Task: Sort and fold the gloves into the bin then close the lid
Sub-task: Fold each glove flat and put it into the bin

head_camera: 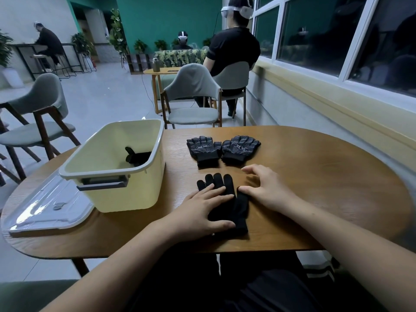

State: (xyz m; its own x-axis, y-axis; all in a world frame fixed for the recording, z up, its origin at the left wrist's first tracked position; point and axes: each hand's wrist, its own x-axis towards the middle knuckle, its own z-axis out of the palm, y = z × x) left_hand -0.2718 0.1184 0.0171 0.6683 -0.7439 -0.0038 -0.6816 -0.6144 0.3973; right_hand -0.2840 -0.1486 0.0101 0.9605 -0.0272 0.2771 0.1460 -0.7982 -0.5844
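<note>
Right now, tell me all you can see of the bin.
The bin is a pale yellow plastic tub with a grey rim and a grey handle on its near end. It stands upright and open on the left of the table. Dark gloves lie inside at the bottom. Its clear lid lies flat on the table at its near left corner, apparently partly under it. Neither hand touches it.

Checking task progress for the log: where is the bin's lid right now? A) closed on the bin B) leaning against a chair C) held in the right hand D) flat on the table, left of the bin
D: the clear lid lies flat on the table to the left of the open bin, and neither hand touches it.
</note>
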